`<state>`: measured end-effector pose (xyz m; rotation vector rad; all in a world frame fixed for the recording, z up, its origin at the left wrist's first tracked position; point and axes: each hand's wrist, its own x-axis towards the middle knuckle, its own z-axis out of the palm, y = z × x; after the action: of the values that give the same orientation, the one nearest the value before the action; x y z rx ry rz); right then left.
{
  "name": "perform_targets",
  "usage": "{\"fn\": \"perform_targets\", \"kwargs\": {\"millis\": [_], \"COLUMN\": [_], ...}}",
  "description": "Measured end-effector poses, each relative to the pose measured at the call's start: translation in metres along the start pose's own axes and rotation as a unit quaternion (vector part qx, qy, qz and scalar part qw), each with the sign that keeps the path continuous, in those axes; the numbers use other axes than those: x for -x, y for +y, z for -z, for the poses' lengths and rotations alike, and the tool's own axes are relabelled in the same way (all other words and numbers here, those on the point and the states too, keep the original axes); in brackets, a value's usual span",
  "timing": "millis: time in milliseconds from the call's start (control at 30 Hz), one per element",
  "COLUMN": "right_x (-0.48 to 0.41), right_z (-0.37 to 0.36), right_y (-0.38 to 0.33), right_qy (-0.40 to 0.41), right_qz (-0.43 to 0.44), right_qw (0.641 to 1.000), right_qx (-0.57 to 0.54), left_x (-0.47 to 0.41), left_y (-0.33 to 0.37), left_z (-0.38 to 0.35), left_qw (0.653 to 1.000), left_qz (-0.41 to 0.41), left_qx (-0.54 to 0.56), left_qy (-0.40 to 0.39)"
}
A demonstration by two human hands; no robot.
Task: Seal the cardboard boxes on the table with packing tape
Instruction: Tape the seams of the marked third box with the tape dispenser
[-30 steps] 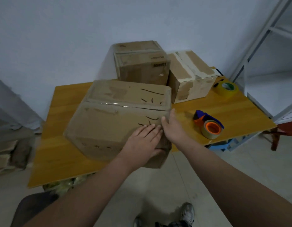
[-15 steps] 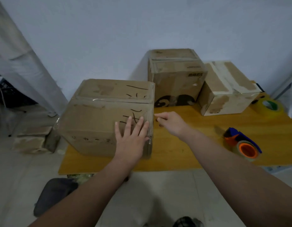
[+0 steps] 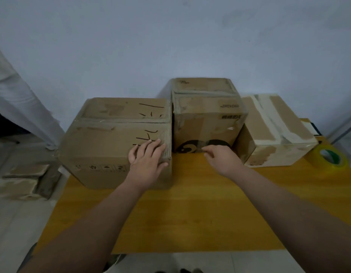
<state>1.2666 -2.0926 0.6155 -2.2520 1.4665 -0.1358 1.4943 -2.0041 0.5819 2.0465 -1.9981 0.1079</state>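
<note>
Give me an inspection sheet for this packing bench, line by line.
Surface: wooden table, three boxes along its far side.
Job's things: left box, marker strokes on top; middle box, taller, black logo; right box, pale tape strips; yellow tape roll at the right edge.
Clutter: nothing seen.
Hands: left hand flat on left box's right end; right hand at middle box's base, fingers curled, grip unclear.
Cables: nothing seen.
Surroundings: pale wall; cardboard pile on floor, left.

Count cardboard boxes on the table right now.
3: left box at the left edge of the table, under the left hand; middle box at the back; right box, with pale tape strips, beside it. Others could sit hidden behind them.
</note>
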Motion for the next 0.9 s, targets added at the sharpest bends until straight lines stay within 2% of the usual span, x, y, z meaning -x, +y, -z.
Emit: {"fn": "perform_targets", "kwargs": {"millis": [200,367,467,600,633,667,700,767,833,900], "right_x": [-0.042,-0.059,-0.067,-0.072,-0.073,-0.075,-0.079,-0.092,-0.109,-0.127], "right_z": [0.003,-0.009,-0.015,-0.029,-0.031,-0.030,-0.027,-0.016,-0.005,-0.001], "right_y": [-0.003,-0.019,-0.042,-0.075,-0.078,-0.079,-0.079,-0.077,-0.077,-0.080], "right_qy": [0.052,0.064,0.027,-0.099,-0.108,-0.069,0.013,0.169,0.187,0.129], "right_qz": [0.010,0.018,0.030,0.047,0.067,0.094,0.115,0.133,0.118,0.112], "right_qw": [0.998,0.997,0.988,0.971,0.973,0.984,0.992,0.974,0.969,0.973], "right_qx": [0.019,-0.048,-0.149,-0.215,-0.194,-0.134,-0.055,0.065,0.112,0.158], "left_x": [-0.019,0.000,-0.006,-0.010,-0.006,0.000,0.004,0.007,0.004,0.003], "left_y": [-0.015,-0.023,-0.026,-0.033,-0.037,-0.042,-0.046,-0.050,-0.050,-0.049], "left_z": [-0.005,-0.013,-0.011,-0.008,-0.008,-0.009,-0.009,-0.009,-0.006,0.000], "left_qw": [0.999,0.996,0.994,0.994,0.994,0.993,0.992,0.992,0.995,0.996], "left_qz": [-0.016,-0.034,-0.047,-0.051,-0.055,-0.059,-0.062,-0.058,-0.052,-0.051], "left_qx": [-0.008,-0.034,-0.055,-0.049,-0.047,-0.046,-0.045,-0.033,-0.016,-0.012], "left_qy": [0.027,0.072,0.088,0.081,0.087,0.094,0.100,0.103,0.089,0.065]}}
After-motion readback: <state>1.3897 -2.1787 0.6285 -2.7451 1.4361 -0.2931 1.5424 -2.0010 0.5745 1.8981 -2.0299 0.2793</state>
